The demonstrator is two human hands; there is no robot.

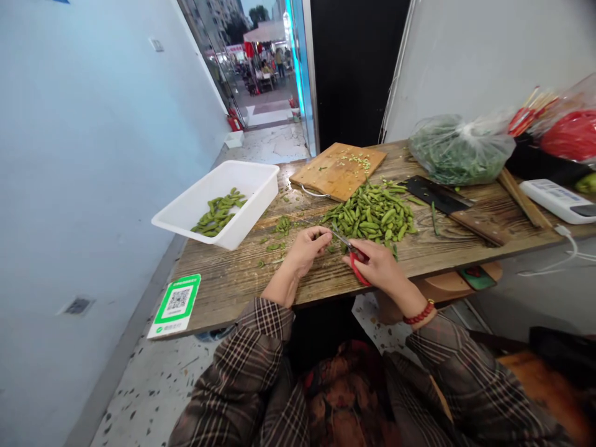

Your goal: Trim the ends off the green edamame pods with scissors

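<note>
My right hand (379,264) grips red-handled scissors (358,267), whose blades point left toward my other hand. My left hand (308,249) is closed in a pinch near the blade tips; what lies between its fingers is too small to make out. Just beyond both hands a heap of green edamame pods (372,211) covers part of the wooden table (233,279). Small green trimmings (282,225) are scattered past my left hand. A white plastic tub (254,214) at the left holds more pods (216,214).
Behind the heap lies a cutting board (330,171) with chopped bits. To the right are a cleaver (454,208), a bag of greens (459,149) and a white device (559,200) with a cable. A QR code sign (179,304) sits at the near left table corner.
</note>
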